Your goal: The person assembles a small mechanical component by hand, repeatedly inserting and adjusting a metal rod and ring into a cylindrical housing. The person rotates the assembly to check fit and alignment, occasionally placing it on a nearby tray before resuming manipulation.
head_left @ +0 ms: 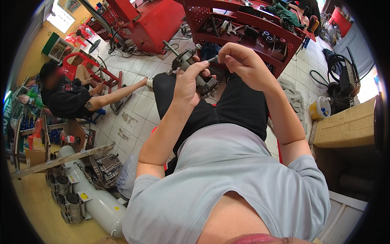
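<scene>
In front of my lap, my left hand [191,81] is wrapped round a greasy grey metal machine part [185,61]. A long round shaft [170,48] sticks out of its far left end, and toothed or bolted metal shows at its near end below my fingers. My right hand [243,67] is closed in a pinch on a thin metal pin [213,59], whose other end reaches my left thumb. Whether the pin touches the machine part, I cannot tell. My left palm and fingers hide much of the part.
Ahead stands a red tool cart [243,38] with loose tools and parts on its shelves. Left of it is a red machine [150,28]. Another person [65,91] sits at left, one leg stretched toward me. A yellow-white bucket [319,108] stands at right, by a cardboard-coloured box [345,126].
</scene>
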`<state>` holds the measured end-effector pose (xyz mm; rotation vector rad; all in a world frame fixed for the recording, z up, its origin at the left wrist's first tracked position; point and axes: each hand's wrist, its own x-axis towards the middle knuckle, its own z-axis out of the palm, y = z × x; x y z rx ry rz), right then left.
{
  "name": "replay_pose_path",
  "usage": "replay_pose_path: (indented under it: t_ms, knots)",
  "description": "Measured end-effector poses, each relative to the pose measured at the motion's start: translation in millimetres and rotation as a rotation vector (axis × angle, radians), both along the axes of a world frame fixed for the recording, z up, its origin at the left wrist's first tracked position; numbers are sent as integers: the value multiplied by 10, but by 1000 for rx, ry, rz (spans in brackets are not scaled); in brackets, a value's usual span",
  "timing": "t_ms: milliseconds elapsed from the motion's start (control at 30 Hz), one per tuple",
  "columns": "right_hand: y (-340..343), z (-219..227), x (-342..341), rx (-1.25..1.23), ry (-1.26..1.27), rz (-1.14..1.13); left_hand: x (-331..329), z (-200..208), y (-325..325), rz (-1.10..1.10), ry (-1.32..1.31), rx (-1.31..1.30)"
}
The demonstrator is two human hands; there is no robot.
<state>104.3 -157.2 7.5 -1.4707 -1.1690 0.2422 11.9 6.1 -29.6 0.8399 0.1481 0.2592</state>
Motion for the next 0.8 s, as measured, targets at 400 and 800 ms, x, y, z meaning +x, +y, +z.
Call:
replay_pose_path:
  t_ms: [400, 800]
  knots:
    - [1, 18, -34, 8, -12, -30, -9, 2, 3, -5, 4, -35]
    - [16, 44, -78, 19, 52, -45, -2, -7, 16, -35, 2, -85]
